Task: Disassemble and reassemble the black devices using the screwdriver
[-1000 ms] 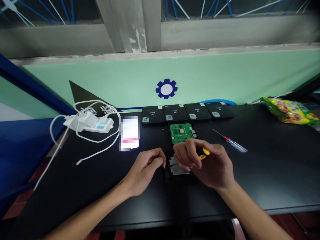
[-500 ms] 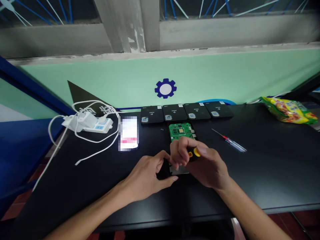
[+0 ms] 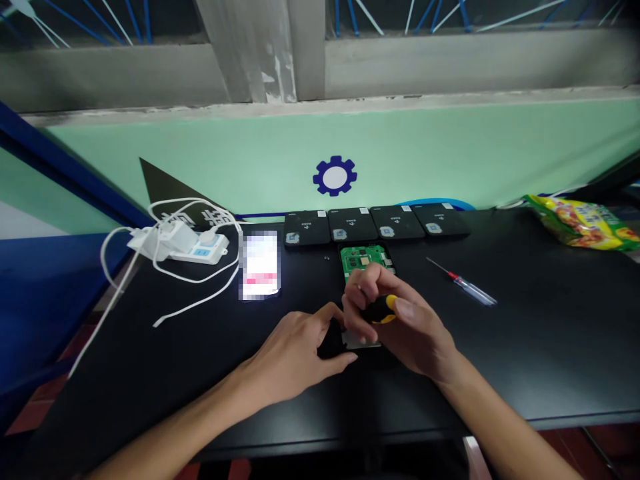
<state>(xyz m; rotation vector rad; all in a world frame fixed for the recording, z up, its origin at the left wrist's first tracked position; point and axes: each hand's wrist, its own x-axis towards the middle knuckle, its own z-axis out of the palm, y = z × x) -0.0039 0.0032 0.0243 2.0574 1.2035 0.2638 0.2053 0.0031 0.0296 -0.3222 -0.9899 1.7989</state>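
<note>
In the head view my right hand (image 3: 407,323) is curled around a screwdriver (image 3: 383,313) with a black and yellow handle; its shaft is hidden behind the fingers. Under that hand sits a small black casing with a green circuit board (image 3: 363,255), its near part covered. A silver metal plate (image 3: 357,340) shows below the right fingers. My left hand (image 3: 300,350) rests on the near left side, thumb and forefinger bent around the dark casing edge beside the plate. What its other fingers touch is hidden.
Several black boxes (image 3: 350,225) stand in a row along the wall. A clear-handled screwdriver (image 3: 467,287) lies at right, a snack bag (image 3: 585,223) farther right. At left are a lit phone (image 3: 260,265), a white power strip (image 3: 205,250) and loose cables. Tiny screws (image 3: 327,258) lie near the board.
My right hand has turned the screwdriver handle a little, and its fingers are curled differently. The left hand keeps its place. The whole view has shifted slightly.
</note>
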